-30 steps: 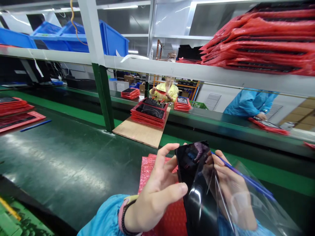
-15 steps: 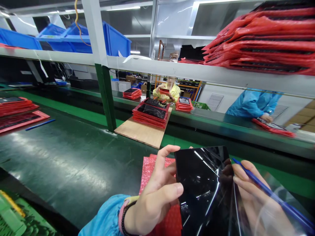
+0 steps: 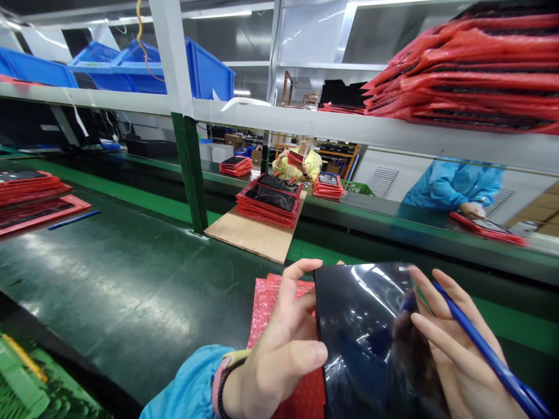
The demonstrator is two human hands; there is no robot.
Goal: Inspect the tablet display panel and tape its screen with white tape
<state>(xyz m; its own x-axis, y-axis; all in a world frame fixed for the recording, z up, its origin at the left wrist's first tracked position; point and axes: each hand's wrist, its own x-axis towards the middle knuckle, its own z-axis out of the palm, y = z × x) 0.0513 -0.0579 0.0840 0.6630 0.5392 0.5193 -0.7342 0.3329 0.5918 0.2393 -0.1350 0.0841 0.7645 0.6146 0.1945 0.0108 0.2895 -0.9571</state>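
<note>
Head view: since a second ago the black screen panel [image 3: 367, 343] has turned from nearly edge-on to broad and flat toward the camera, and the clear film that stood off its right side is no longer seen lifted. The right hand [image 3: 458, 361] has slid lower and further right.

The left hand [image 3: 279, 355] pinches the panel's left edge, thumb pressed on the glossy face and the other fingers [image 3: 292, 285] curled up behind the top corner. The right hand's fingers [image 3: 432, 302] are stretched out almost straight along the panel's right side, touching it, with a blue pen [image 3: 484, 349] held slanting across them. So the panel sits between the two hands, raised above a red bubble-wrap bag [image 3: 266, 302] that lies on the table [image 3: 109, 279].

The table is a dark green, shiny belt. Further out, a plywood board [image 3: 248, 235] carries a stack of red bags [image 3: 266, 206] with black panels on top, beside a green post [image 3: 190, 169]. A second pen [image 3: 74, 219] and more red stacks [image 3: 30, 192] lie at far left. Overhead shelves hold blue bins [image 3: 205, 73] and piled red bags [image 3: 471, 70]. Across the line, a person in yellow [image 3: 305, 163] and a person in a blue coat [image 3: 454, 183] work.
</note>
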